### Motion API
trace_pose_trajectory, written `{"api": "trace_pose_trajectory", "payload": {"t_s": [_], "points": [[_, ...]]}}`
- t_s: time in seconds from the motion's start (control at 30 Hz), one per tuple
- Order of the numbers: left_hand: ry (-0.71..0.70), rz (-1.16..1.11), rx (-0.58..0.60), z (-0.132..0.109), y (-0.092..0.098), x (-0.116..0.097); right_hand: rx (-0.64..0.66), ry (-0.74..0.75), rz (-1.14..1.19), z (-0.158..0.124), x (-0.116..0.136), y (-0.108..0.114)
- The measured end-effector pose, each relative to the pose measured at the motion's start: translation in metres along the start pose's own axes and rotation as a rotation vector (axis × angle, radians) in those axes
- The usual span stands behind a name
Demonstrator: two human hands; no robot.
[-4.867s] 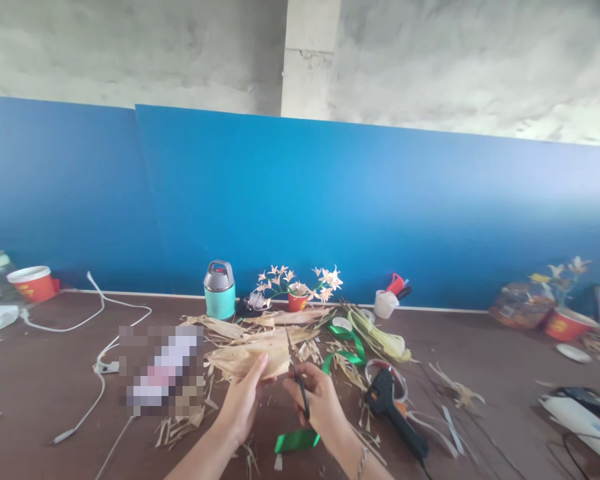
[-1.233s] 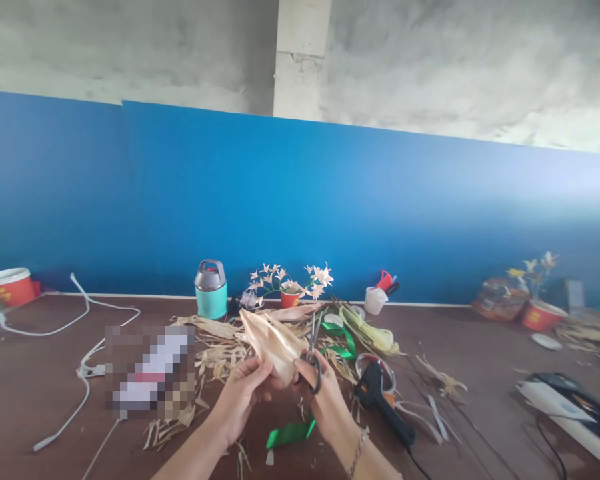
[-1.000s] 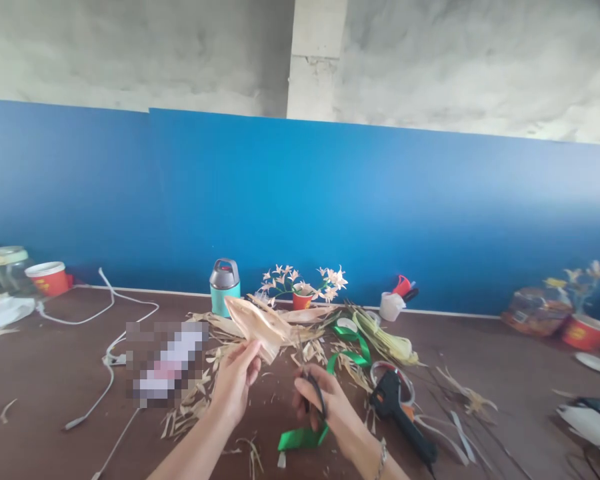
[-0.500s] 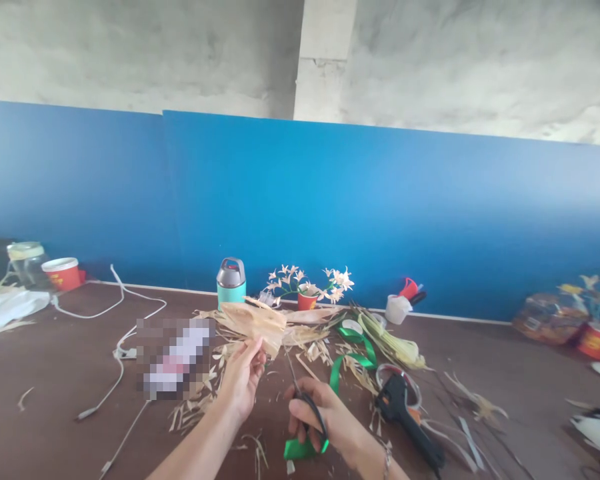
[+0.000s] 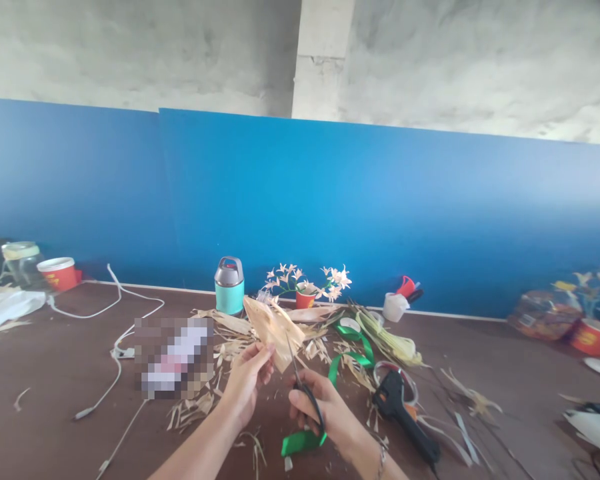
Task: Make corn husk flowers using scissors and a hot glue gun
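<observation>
My left hand (image 5: 247, 385) pinches the lower end of a dry, tan corn husk (image 5: 274, 328) and holds it tilted up over the brown table (image 5: 50, 373). My right hand (image 5: 319, 412) is closed round the black handles of a pair of scissors (image 5: 303, 390). The scissor blades point up and touch the husk's lower right edge. Loose husk scraps (image 5: 230, 343) lie under and behind both hands.
A black glue gun (image 5: 405, 420) lies right of my right hand, a green ribbon (image 5: 347, 353) and a folded green piece (image 5: 300, 441) near it. A teal container (image 5: 229, 287), a small pot of husk flowers (image 5: 305, 290), a white cable (image 5: 115, 347) and red cups (image 5: 57, 273) stand farther back.
The husk in my left hand has been turned from lying flat to tilted upright. My right hand has brought the scissors up against its edge.
</observation>
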State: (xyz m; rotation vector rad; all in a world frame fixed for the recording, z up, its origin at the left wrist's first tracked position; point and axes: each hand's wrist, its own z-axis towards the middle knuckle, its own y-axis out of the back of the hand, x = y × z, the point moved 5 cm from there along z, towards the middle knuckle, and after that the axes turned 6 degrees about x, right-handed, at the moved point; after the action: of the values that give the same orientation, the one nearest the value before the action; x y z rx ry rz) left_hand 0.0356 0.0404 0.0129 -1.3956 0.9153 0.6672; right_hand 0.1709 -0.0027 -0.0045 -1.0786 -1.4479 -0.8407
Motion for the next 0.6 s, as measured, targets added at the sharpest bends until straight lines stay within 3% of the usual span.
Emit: {"api": "trace_pose_trajectory", "payload": {"t_s": [0.6], "points": [[0.018, -0.012, 0.028, 0.0039, 0.0041, 0.0051, -0.005, -0.001, 0.008, -0.0033, 0.005, 0.0007]]}}
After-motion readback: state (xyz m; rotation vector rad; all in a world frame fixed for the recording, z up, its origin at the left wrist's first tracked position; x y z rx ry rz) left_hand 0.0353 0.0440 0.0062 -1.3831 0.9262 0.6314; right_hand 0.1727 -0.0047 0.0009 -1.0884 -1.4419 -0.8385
